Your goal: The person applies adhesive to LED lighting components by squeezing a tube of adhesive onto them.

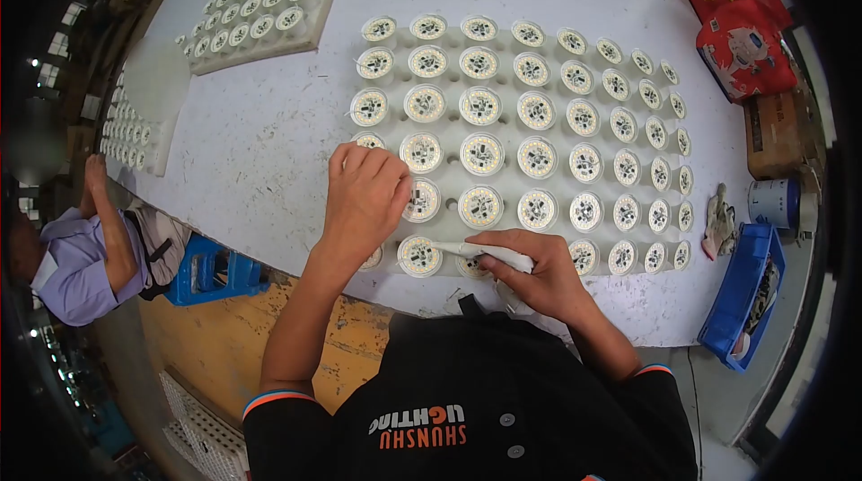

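Rows of round LED bulb cups stand in a pale foam tray (453, 126) on the white table. My left hand (366, 194) is over the left column of the tray, its fingers bent and pressed together on a cup's edge; what they hold is hidden. In my right hand (530, 274) is a white tube (496, 254), its narrow nozzle pointing left at the front row. The nozzle's tip is beside an LED cup (418, 255), and the tube partly covers the cup to the right.
Another full tray (260, 45) lies at the upper left, with more cups beyond the left edge. A co-worker (85, 256) sits at the left by a blue crate (211, 274). At right are red bags (745, 45), a can (774, 202) and a blue bin (741, 297).
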`<control>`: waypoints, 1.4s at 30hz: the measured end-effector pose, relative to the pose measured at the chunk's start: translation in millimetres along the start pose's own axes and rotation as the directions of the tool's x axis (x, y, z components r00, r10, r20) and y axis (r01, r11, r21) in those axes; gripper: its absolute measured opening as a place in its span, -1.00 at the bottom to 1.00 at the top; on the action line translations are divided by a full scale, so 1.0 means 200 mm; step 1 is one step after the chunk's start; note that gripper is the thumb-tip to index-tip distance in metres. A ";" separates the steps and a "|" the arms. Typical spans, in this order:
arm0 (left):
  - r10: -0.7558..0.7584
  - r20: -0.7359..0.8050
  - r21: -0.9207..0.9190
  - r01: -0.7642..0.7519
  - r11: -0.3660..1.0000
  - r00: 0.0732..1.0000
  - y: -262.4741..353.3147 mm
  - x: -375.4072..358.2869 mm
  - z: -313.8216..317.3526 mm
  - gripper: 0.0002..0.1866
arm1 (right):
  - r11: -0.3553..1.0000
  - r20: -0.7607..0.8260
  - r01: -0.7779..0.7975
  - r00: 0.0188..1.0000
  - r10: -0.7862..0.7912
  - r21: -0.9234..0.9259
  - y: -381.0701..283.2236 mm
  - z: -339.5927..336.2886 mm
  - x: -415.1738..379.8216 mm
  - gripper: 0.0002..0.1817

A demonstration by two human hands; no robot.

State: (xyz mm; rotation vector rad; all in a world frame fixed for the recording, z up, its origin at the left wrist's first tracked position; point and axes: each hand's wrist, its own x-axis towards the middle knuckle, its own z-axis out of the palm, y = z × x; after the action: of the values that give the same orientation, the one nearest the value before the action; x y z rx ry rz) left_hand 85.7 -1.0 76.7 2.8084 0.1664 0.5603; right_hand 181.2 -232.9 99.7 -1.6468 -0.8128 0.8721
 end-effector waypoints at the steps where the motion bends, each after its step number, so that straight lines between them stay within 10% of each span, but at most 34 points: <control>1: -0.007 -0.019 0.052 0.008 0.999 1.000 -0.01 -0.01 0.00 -0.82 | 1.000 -0.004 -0.018 1.000 0.018 -0.022 0.00 0.00 0.00 -0.73; 6: -0.068 0.222 0.222 0.017 0.975 0.973 -0.09 -0.07 0.04 -0.84 | 0.995 -0.023 0.028 0.999 -0.031 -0.094 0.03 -0.01 -0.02 -0.71; 9: 0.026 -0.032 -0.032 -0.027 0.999 0.999 -0.14 -0.12 0.08 -0.78 | 0.994 -0.055 -0.071 0.996 0.066 -0.079 0.03 0.01 0.00 -0.71; 19: 0.381 0.307 -0.275 -0.302 0.913 0.872 -0.16 -0.05 0.02 -0.28 | 0.986 0.006 -0.122 0.992 0.123 -0.118 -0.06 -0.01 0.02 -0.61; 42: 0.158 0.258 -0.232 -0.098 0.968 0.953 -0.12 -0.07 0.04 -0.37 | 0.989 0.060 -0.148 0.987 0.147 0.021 -0.10 -0.05 0.07 -0.62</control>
State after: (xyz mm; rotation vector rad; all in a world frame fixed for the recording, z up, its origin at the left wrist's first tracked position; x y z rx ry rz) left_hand 74.4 17.1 58.0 2.6578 -0.1279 0.1949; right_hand 195.8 -222.0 119.5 -1.6815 -0.7235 1.0345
